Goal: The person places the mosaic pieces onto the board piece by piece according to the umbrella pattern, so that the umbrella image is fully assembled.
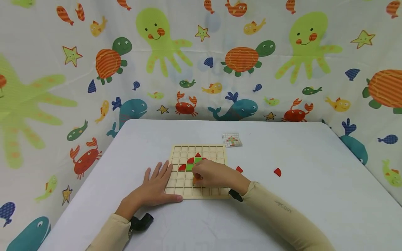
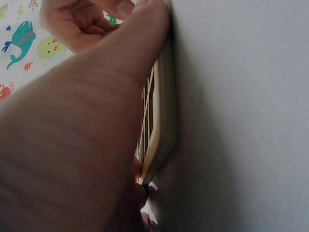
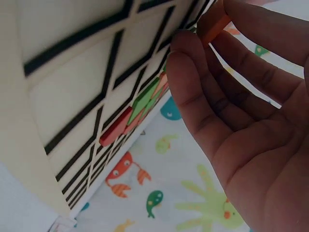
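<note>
A wooden grid board lies on the white table. Red and green pieces fill several cells near its middle, among them a red triangle and a green square. My left hand rests at the board's left side, fingers spread and straight, thumb along the near edge. Over the lower middle cells, my right hand pinches a small orange block between thumb and fingers. The right hand hides part of the pattern in the head view.
Behind the board's far right corner lies a small pattern card. Two loose red pieces are to the right, a nearer red piece and a red quarter-round piece farther out. A sea-animal cloth hangs behind the table.
</note>
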Action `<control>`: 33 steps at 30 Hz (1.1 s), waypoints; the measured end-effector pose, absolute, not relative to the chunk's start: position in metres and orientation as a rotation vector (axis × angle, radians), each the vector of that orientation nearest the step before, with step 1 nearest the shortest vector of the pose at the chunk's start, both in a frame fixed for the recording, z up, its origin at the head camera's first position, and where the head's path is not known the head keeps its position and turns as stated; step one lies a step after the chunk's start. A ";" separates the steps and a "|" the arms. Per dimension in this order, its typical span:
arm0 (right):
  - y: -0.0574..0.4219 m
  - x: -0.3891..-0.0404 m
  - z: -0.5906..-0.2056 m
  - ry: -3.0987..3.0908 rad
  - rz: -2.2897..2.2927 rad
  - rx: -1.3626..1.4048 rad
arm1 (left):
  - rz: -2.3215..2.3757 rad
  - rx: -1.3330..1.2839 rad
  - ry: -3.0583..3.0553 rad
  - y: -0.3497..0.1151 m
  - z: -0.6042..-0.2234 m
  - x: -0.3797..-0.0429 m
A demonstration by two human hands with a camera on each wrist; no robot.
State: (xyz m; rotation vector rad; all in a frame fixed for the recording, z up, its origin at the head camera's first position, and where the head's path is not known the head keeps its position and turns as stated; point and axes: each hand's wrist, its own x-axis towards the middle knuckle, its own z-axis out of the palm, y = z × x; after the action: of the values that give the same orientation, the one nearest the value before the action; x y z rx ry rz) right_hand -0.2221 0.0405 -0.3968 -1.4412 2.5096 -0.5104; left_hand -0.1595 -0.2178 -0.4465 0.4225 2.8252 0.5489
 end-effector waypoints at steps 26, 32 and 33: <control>0.039 -0.217 -0.403 2.536 -0.396 -1.448 | 0.574 0.419 2.819 -0.216 -0.440 -0.155; 0.046 -0.218 -0.395 2.520 -0.514 -1.411 | 0.580 0.419 2.815 -0.217 -0.442 -0.155; 0.047 -0.218 -0.394 2.513 -0.542 -1.415 | 0.579 0.419 2.814 -0.217 -0.443 -0.155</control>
State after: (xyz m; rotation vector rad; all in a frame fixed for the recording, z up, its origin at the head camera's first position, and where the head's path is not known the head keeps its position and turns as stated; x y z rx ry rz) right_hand -0.2180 0.0475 -0.3940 -1.4150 2.5133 -0.5421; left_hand -0.1554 -0.2172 -0.4429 0.4189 2.8144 0.5790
